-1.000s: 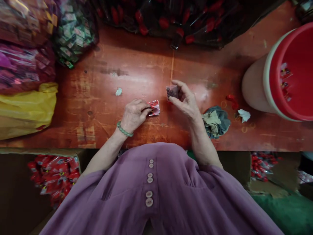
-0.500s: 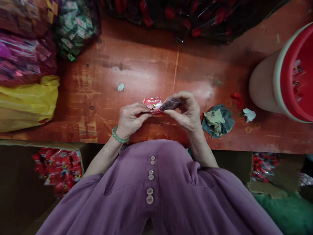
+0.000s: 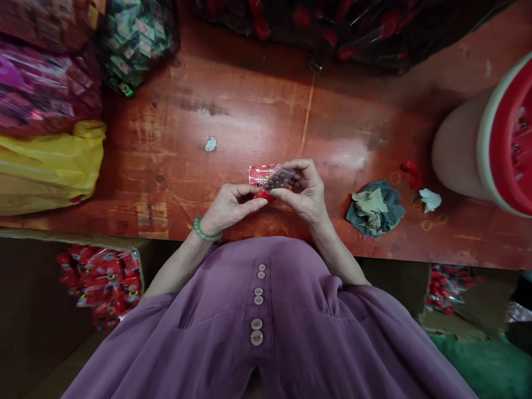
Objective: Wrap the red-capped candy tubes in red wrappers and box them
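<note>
Thumb and fingers of my left hand are closed on the near part of a small red printed packet, just above the table. A red piece shows at its fingertips; whether it belongs to the packet I cannot tell. My right hand pinches a small clear sachet of dark round balls between thumb and fingers. Tilted, the sachet overlaps the packet's right side and hides part of it. The hands are close together, with a green bead bracelet on the left wrist.
Right of my hands lie a crumpled grey-green cloth, a white scrap, rubber bands and a red piece. A white bucket with a red top stands beyond. Filled bags line the left; boxes of red packets sit below the table edge.
The sachet of dark balls has turned, so its flat face and balls show more. It has moved left over the red packet, with the right hand shifting left. The view has shifted slightly.
</note>
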Demonstrator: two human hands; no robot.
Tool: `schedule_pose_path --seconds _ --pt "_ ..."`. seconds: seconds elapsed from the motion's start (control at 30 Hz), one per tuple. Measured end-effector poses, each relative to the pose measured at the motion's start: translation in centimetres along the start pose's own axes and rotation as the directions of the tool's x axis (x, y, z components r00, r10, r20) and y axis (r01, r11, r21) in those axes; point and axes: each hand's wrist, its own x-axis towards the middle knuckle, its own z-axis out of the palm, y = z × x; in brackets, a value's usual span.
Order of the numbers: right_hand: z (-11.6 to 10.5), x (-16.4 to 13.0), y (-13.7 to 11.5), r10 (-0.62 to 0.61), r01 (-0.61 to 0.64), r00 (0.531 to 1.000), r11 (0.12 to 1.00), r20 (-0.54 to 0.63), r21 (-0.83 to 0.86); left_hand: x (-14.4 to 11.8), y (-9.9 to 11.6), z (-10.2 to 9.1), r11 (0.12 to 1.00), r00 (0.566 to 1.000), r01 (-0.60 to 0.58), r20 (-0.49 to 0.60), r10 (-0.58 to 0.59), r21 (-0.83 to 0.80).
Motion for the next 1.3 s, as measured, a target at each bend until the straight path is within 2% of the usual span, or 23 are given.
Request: schedule_pose_path --seconds 0.07,0.17,0.3,0.5,0.67,0.73,0.87,0.97,1.03,1.13,1.2,1.3 --pt "0.5 -0.2 0.5 0.053 -0.053 0.998 0.998 -0.017 0.044 -0.1 0.1 0.0 0.994 0.996 0.092 0.027 -0.091 -0.066" --pt "0.9 -0.4 0.9 0.079 -0.075 0.996 0.993 -0.041 0.092 -0.1 0.2 -0.1 0.977 0.987 0.158 0.044 -0.153 -0.141" --pt "0.9 -0.7 1.3 0.039 -0.036 0.995 0.999 -0.093 0.031 0.0 0.2 0.3 0.973 0.986 0.163 0.014 -0.163 -0.162" --pt "0.8 -1.3 1.8 -0.046 0.023 0.980 0.992 -0.191 -0.123 0.7 -0.4 1.2 0.958 0.987 0.159 0.043 -0.153 -0.238" --pt "1.1 -1.3 2.1 -0.052 0.003 0.958 0.985 -0.284 -0.171 1.3 -0.7 1.1 0.940 0.976 0.217 0.074 -0.205 -0.262" --pt "1.0 -1.3 2.2 -0.048 0.002 0.965 0.984 -0.257 -0.177 1.4 -0.7 1.0 0.939 0.974 0.228 0.063 -0.219 -0.259" --pt "0.3 -1.5 2.6 -0.122 0.097 0.990 0.958 -0.076 -0.269 1.8 -0.6 1.0 0.909 0.970 0.231 0.013 -0.241 -0.347" --pt "0.0 -1.6 2.5 -0.112 0.106 0.994 0.938 0.002 -0.330 2.0 -0.4 1.0 0.888 0.967 0.237 0.002 -0.256 -0.394" --pt "0.1 -1.6 2.3 -0.115 0.115 0.993 0.932 0.019 -0.344 2.0 -0.3 1.1 0.880 0.963 0.255 0.019 -0.270 -0.401" --pt "0.3 -1.5 1.9 -0.188 0.187 0.982 0.921 0.029 -0.343 2.0 -0.2 1.2 0.874 0.956 0.281 0.040 -0.289 -0.397" --pt "0.4 -1.5 1.7 -0.229 0.217 0.973 0.915 0.006 -0.340 1.9 -0.3 1.3 0.885 0.962 0.262 0.032 -0.271 -0.384" --pt "0.5 -1.5 1.6 -0.224 0.203 0.974 0.912 -0.017 -0.357 1.7 -0.5 1.6 0.913 0.975 0.208 0.003 -0.221 -0.352"
